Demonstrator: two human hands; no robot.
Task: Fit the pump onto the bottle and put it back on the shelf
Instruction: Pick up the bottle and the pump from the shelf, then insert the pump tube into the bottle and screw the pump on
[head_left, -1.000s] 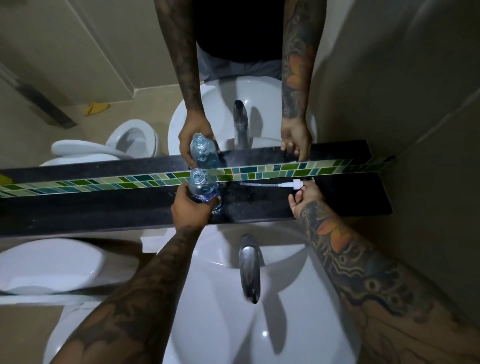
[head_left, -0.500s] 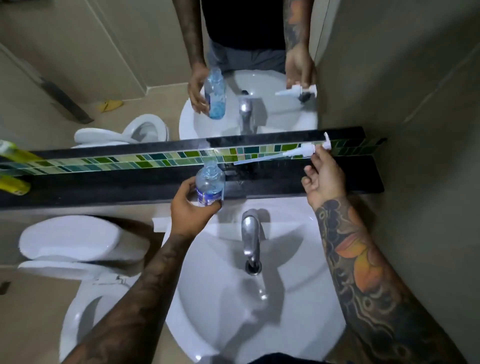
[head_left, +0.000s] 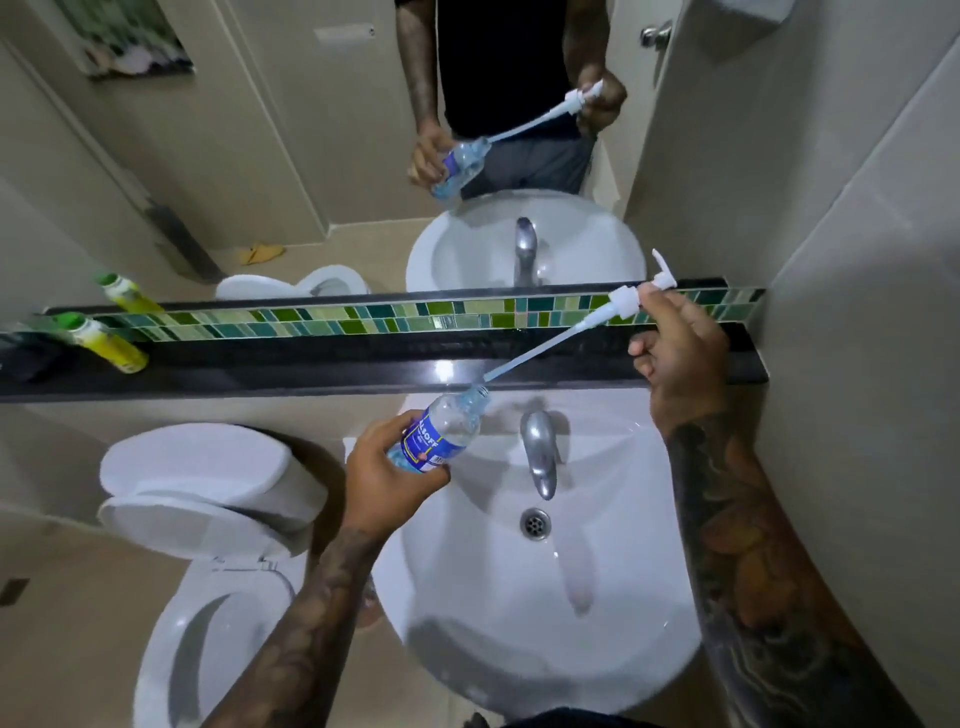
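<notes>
1. On the far left, a yellow bottle with a green cap lay tilted on the dark shelf, well apart from the work; that shelf was where the finished job had to end up.
2. The left hand was wrapped around the lower part of the clear bottle, held over the sink and tipped so its open neck pointed up and to the right.
3. The white tube of the pump ran down on a slant to that neck, its tip right at the opening (whether it had gone in at all, I could not tell).
4. The right hand pinched the pump just behind its collar with the fingertips, the other fingers loosely curled, up in front of the green tile strip.
5. By my reading, fitting had only begun: the tube had yet to slide in, the collar to be screwed down, and the bottle to go on the shelf.
</notes>
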